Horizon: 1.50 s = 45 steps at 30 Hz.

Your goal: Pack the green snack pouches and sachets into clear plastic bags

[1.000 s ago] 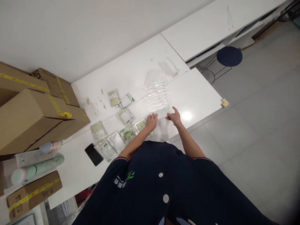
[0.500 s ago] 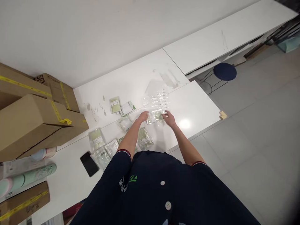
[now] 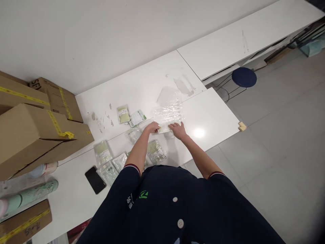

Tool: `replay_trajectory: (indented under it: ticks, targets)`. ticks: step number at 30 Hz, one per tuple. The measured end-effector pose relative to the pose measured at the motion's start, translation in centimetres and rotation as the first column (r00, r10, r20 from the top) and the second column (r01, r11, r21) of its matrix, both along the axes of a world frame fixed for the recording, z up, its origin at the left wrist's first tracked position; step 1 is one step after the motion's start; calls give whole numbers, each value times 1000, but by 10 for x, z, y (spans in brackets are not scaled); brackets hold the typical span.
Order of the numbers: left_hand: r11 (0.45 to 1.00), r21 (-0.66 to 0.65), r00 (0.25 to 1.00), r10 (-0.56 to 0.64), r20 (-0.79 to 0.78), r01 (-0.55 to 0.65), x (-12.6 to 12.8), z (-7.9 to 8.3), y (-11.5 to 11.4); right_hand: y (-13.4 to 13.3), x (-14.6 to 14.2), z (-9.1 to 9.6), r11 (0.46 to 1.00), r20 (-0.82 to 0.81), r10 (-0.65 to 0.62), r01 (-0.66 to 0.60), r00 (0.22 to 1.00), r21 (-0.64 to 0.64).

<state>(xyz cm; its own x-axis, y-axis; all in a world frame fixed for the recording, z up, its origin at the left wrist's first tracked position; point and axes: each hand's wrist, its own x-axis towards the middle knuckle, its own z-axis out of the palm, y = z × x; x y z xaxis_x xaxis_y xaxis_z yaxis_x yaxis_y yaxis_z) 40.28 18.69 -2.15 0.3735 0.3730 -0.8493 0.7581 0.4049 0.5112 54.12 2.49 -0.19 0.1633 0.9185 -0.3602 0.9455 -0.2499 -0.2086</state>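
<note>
My left hand (image 3: 153,127) is curled, pinching the left end of a small clear packet (image 3: 165,128) that lies on a sheet of clear bubble wrap (image 3: 169,110) on the white table (image 3: 213,112). My right hand (image 3: 178,130) rests flat on the packet's right end, fingers stretched out. Several clear packets with green contents (image 3: 156,151) lie to the left of my hands, and two more packets (image 3: 123,114) sit farther back.
Cardboard boxes with yellow tape (image 3: 35,132) are stacked at the left. A black phone (image 3: 94,175) lies near the front edge. A pastel green tube (image 3: 27,195) lies at far left. A dark blue stool (image 3: 244,77) stands on the grey floor at the right.
Both hands moved from the table's front edge up to the bubble wrap, bringing a packet onto it. My right hand has now flattened onto the packet.
</note>
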Motion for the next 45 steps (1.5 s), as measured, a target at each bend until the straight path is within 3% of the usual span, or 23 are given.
replay_trajectory:
  ticks: [4,8,11,15,17,20,23,25,27,29,31,33,35,38,41,43,45]
  targets:
    - [950,244,973,-220,73,197,-31,11,-10,7,7,23,981,-61,29,-40,998,-188]
    - [914,286,889,-365,277,287,-62,19,-23,25,15,35,948,-152,-3,-45,988,-314]
    - [915,340,905,-320,282,218,-63,16,-32,49,22,35,926,-201,8,-83,980,-369]
    - [895,445,962,-138,236,19,-42,1,-33,84,31,33,909,-201,-22,-64,979,-412]
    - [876,483,983,-86,159,-2,-30,-5,-28,94,35,32,919,-169,-51,-20,984,-395]
    - [832,545,993,-119,-5,102,-16,-10,-16,94,41,27,953,-100,-96,63,990,-296]
    - [785,561,964,-189,-185,262,-4,-12,-4,74,40,18,983,-61,-185,183,981,-34]
    - [771,537,935,-223,-275,342,3,-14,4,51,32,10,938,-116,-310,323,944,122]
    - [772,498,910,-253,-328,394,10,-15,11,27,18,2,837,-252,-485,528,837,144]
    - [777,461,890,-276,-362,428,14,-16,18,7,-1,-7,696,-454,-644,718,616,-11]
    - [777,452,884,-285,-371,439,17,-18,21,-4,-20,-15,528,-645,-718,808,261,-261]
    - [787,453,895,-274,-351,419,17,-18,19,-5,-34,-21,368,-740,-664,813,-110,-451]
    - [833,421,920,-240,-311,360,17,-18,8,1,-42,-26,243,-757,-553,801,-349,-547]
    - [910,323,951,-186,-245,261,12,-14,-19,15,-43,-28,111,-710,-497,775,-499,-623]
    - [926,276,955,-203,-216,260,-1,-4,-42,20,-39,-24,32,-674,-499,766,-544,-642]
    - [889,354,947,-213,-242,291,-16,6,-48,16,-37,-19,52,-703,-493,789,-513,-612]
    - [810,523,958,-160,-236,264,-33,19,-48,6,-35,-10,162,-755,-489,805,-437,-571]
